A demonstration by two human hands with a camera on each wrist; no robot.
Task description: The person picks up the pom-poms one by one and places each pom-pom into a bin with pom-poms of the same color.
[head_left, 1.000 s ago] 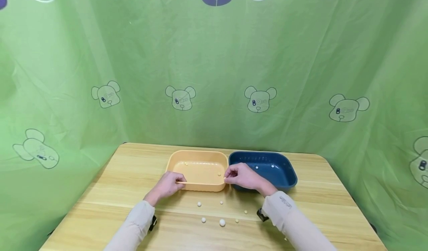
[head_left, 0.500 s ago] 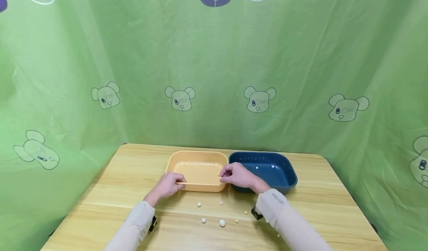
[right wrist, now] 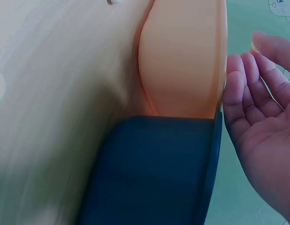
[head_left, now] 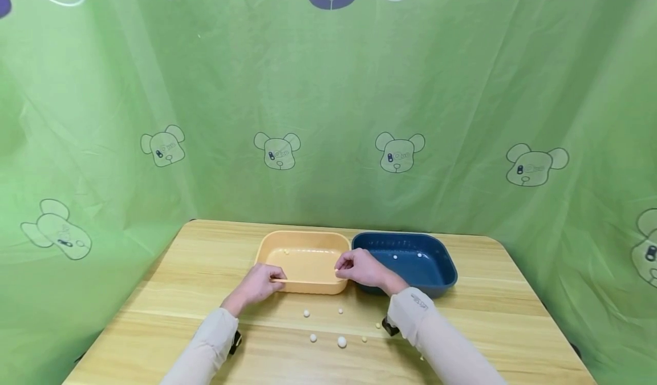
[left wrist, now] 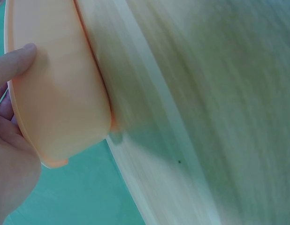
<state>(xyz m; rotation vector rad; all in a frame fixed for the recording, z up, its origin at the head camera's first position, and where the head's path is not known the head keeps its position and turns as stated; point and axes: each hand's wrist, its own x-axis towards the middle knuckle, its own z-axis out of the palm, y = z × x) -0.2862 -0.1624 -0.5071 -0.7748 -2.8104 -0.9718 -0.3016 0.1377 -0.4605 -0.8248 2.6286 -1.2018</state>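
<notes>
In the head view my left hand grips the near rim of the light-orange plastic basin at its left. The left wrist view has the thumb on the basin's outer wall, fingers behind the rim. My right hand hangs over the basin's right end. Between its thumb and forefinger it pinches a small pale-yellow ball, mostly covered by the fingertips. Another small yellow ball lies inside the orange basin, toward the back left.
A dark blue basin stands against the orange one on the right, with two small white balls inside. Several white and yellow balls, including a larger white ball, lie on the wooden table in front. A green printed curtain surrounds the table.
My right hand has moved a little left, from the orange basin's right rim to over its inside, still pinching the ball. The left hand stays on the rim.
</notes>
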